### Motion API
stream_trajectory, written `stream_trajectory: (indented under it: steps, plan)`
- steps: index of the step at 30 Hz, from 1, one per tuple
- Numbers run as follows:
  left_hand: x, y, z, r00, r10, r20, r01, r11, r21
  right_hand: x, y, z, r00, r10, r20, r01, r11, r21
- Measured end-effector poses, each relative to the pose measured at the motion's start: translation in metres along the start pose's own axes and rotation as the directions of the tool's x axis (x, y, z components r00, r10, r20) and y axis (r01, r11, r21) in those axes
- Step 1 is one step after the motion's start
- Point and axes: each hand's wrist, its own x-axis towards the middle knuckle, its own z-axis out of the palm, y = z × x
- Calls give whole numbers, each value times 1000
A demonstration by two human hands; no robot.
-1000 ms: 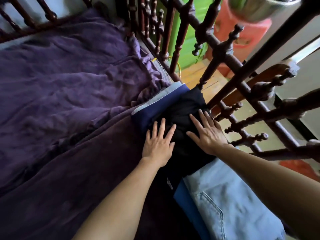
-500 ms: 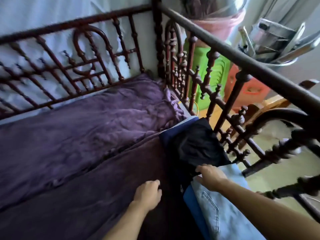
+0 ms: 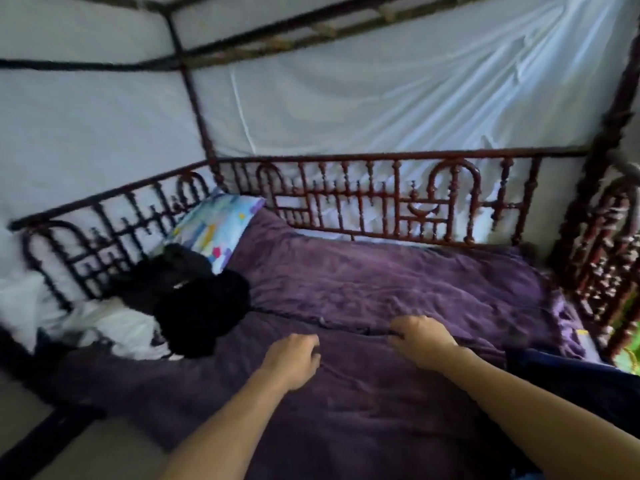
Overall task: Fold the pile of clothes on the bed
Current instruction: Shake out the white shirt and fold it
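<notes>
Left hand and right hand, loosely curled and empty over the purple bedspread; next, reach left and lift one black garment clear of the white clothes

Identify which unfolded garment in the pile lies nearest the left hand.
The black garment; the white one lies farther left of the left hand.

no text, labels or numbers can be read anywhere.

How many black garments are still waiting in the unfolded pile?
2, as far as blur allows: a black fuzzy garment nearest, a smoother black garment behind it by the pillow. More may be hidden.
</notes>
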Motion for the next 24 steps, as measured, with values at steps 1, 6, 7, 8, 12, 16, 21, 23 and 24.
stream_trajectory:
  steps: [1,6,7,8,12,16,21,23,24]
  plan:
    - [-11,-20,-18,999,-33,-40,33,999,1,11,-26,-11,998,-52,-17,52,999,-3]
    - [-72,-121,-97,964,-189,-185,192,981,-4,52,-164,-43,951,-293,-102,293,956,-19]
    - [-86,-142,-110,955,-218,-202,222,975,-4,59,-192,-45,937,-333,-101,332,943,-31]
    - [-99,-163,-122,946,-243,-215,248,969,-4,66,-220,-46,924,-370,-100,368,929,-39]
    - [-152,-254,-157,913,-329,-243,343,939,19,94,-333,-42,883,-446,-147,451,893,-5]
    - [-192,-336,-188,873,-397,-285,423,906,34,118,-437,-34,844,-502,-189,514,858,16]
    - [-215,-409,-208,850,-437,-295,456,890,-4,143,-532,-24,799,-568,-196,585,810,37]
    - [-216,-434,-207,841,-449,-302,470,883,-3,157,-558,-16,782,-593,-190,609,793,31]
    - [-215,-447,-206,838,-452,-306,474,881,-4,165,-568,-11,778,-601,-181,615,788,27]
